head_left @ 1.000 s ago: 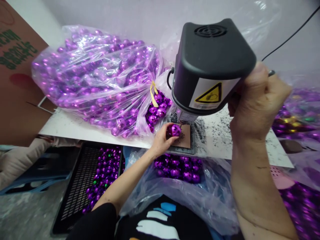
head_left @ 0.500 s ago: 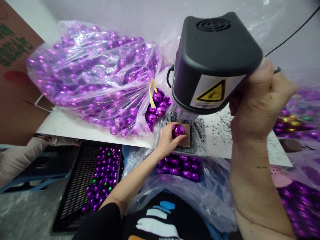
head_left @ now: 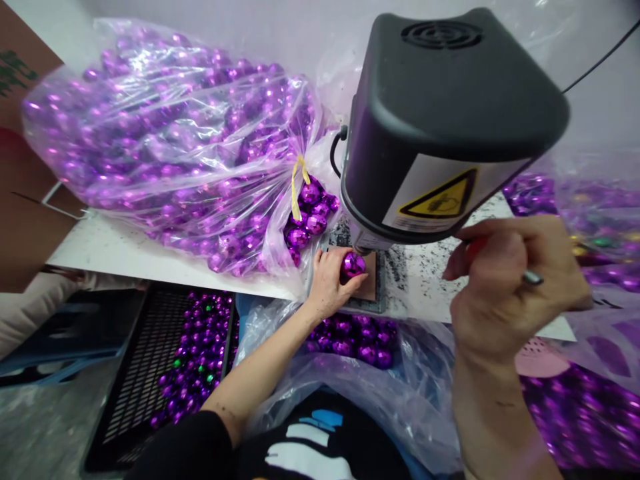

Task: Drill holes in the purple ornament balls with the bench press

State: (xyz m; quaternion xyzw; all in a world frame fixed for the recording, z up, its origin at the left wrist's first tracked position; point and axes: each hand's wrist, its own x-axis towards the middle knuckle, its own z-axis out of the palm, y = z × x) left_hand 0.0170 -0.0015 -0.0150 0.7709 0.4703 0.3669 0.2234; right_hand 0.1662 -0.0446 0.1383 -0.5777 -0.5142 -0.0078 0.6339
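Purple faceted ball, held in your left hand, thumb on the near side and fingers round the far side. Left grip closed to ball width. Ball sits over the brown pad, right below the lower end of the black machine; contact with the tip can't be told. Your right hand is beside the machine, fingers curled round a red-and-metal handle; grip closed on it, metal end poking out past the fingers. Yellow warning label on the machine faces you.

White tabletop, dark specks around the pad. Big clear bag of purple balls to your left, yellow tie at its neck, loose balls right beside it. More purple balls in plastic below the tabletop edge, in front of you. Black crate lower left: purple balls, few green ones. Cardboard box far left, another person's sleeve below it. Pink perforated piece lower right.
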